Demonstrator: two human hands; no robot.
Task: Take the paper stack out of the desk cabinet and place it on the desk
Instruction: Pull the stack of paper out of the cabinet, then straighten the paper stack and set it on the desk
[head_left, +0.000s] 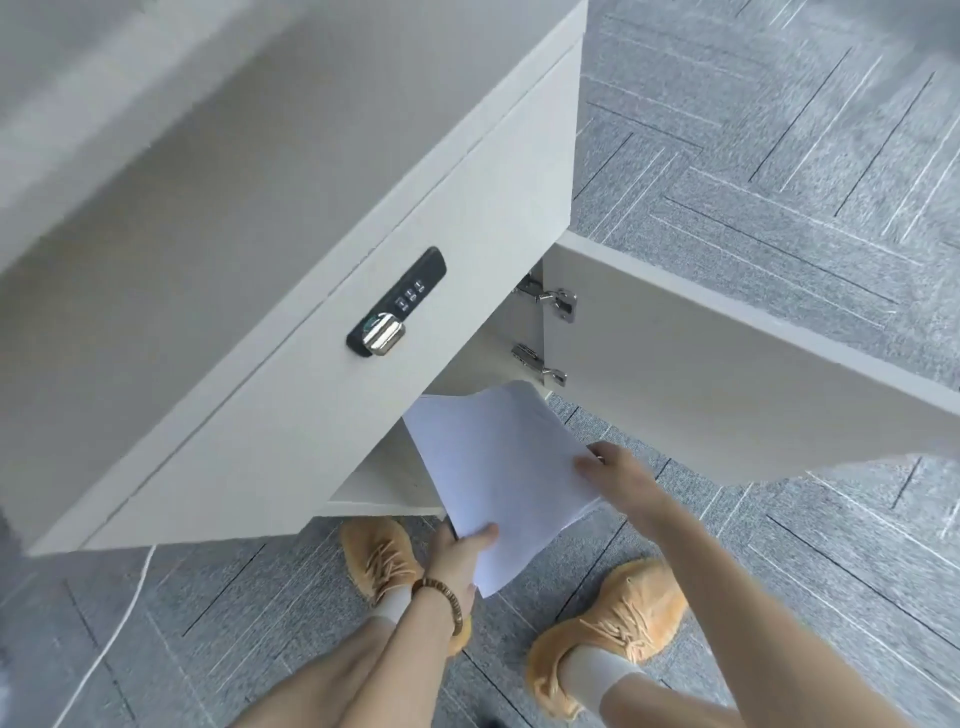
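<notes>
Both hands are on the paper stack (498, 467) right now, from where I'm watching on the head cam. Left hand (460, 553) is pinching the near corner of the sheets, thumb on top and the rest of the fingers tucked underneath, with a brown bead bracelet (441, 597) on that wrist. Right hand (618, 480) has the right edge of the stack, fingertips pressed flat on the top sheet and the palm wrapped round the side, so both hands are closed on the paper rather than spread wide.

The stack itself is held up in the air, tilted, at the mouth of the desk cabinet (395, 483). Its far end still overlaps the dark opening and its near end hangs out over the floor. The far corner is curling up a bit. It's not resting on the cabinet shelf as far as I can tell, just carried by the two hands.

Cabinet door (727, 374) is swung wide open to the right, two metal hinges (550, 301) visible at the inner edge. Above the opening there's a closed white drawer front with a black combination lock (397, 309) and a shiny knob. The desk (156, 197) top fills the upper left, pretty blurry. Grey patterned carpet (779, 156) below, tan sneakers (618, 618) planted either side of the stack, and a white cable (122, 623) trailing along the floor on the left.
</notes>
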